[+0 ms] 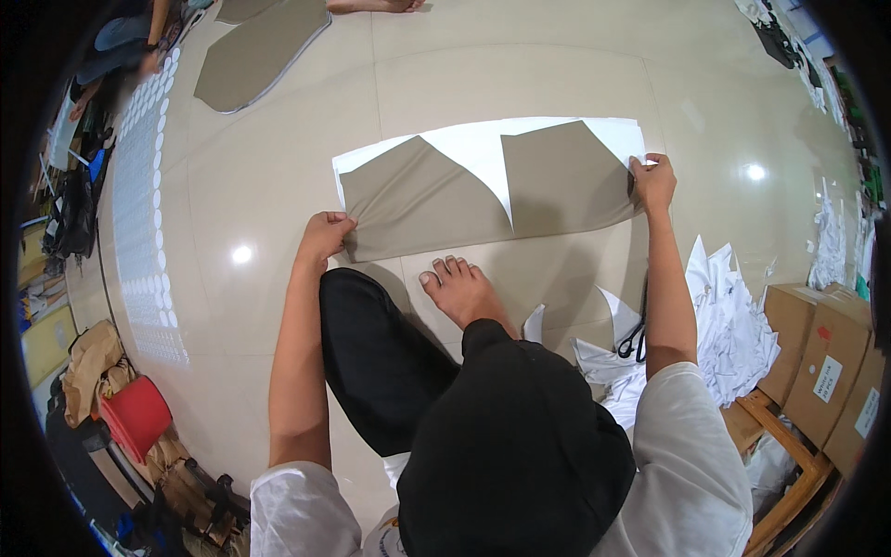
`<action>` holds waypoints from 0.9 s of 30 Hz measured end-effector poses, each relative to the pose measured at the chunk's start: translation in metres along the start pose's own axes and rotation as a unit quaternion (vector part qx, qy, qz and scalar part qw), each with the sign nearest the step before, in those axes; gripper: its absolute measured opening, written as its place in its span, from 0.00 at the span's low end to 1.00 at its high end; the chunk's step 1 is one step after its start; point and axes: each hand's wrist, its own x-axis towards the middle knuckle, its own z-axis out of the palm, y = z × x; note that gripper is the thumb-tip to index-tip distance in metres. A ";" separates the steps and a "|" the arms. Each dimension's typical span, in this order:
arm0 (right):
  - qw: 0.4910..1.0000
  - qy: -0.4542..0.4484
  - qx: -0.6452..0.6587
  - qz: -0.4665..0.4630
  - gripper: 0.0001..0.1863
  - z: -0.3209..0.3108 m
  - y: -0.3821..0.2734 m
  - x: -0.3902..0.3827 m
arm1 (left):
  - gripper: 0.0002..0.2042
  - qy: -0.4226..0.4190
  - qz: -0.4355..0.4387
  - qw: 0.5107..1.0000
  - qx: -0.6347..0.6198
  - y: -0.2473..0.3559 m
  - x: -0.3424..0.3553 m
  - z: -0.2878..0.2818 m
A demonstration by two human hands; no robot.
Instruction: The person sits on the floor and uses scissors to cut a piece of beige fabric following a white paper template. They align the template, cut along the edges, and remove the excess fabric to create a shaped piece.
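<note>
A grey-brown cut fabric piece [427, 209] with two raised shapes and a deep notch between them lies on the floor. Beneath it is a white sheet [464, 144], showing along the far side and inside the notch. My left hand [325, 237] pinches the left edge of the fabric, where creases run inward. At the far right end, my right hand [655, 184] has its fingers closed on the edge, beside the white sheet's corner; whether it grips both layers is hard to see. My bare foot [464, 292] rests close to the near edge.
Black-handled scissors [633, 342] lie among white scraps [729, 316] by my right forearm. Cardboard boxes [817, 348] on a wooden frame stand at right. More grey-brown pieces [260, 60] lie far left, near another person's foot [376, 6]. A red item [137, 418] sits left.
</note>
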 end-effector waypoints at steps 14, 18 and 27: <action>0.998 0.000 0.039 -0.058 0.19 0.004 0.019 0.000 | 0.16 -0.002 -0.028 0.999 -0.040 -0.004 0.008 0.002; 0.999 -0.011 0.013 -0.031 0.28 -0.003 -0.004 -0.005 | 0.18 0.062 -0.033 0.997 -0.027 0.011 0.009 0.009; 0.996 -0.084 0.003 -0.016 0.33 -0.006 0.002 0.014 | 0.21 0.015 -0.015 0.997 -0.079 0.002 0.018 0.013</action>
